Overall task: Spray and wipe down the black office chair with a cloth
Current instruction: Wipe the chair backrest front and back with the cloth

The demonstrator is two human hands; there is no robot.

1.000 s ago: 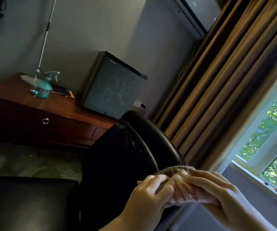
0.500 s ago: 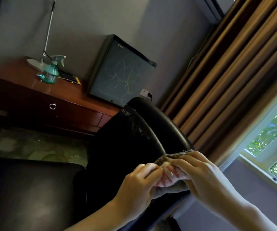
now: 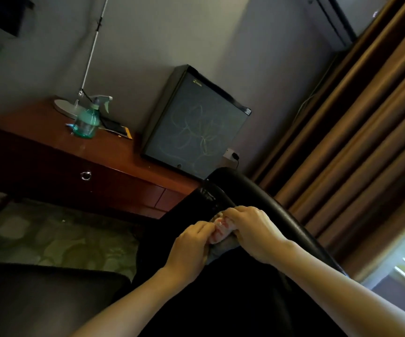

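Now we pinch the crumpled grey-and-pink cloth (image 3: 217, 231) in the curled fingers (image 3: 231, 212) of our left hand (image 3: 191, 248) and right hand (image 3: 253, 231), just inside the top rim of the black padded office chair (image 3: 284, 216); that rim runs diagonally, nearest the right hand.

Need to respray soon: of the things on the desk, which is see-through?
The green spray bottle; the lamp base behind it is opaque white, the flat item beside it dark.

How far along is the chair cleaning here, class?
Spraying looks done: the spray bottle stands on the desk, and wet streaks glisten on the chair backrest. In hand: left hand and right hand both grip the cloth against the backrest rim. Left: wiping the rest of the chair, probably.
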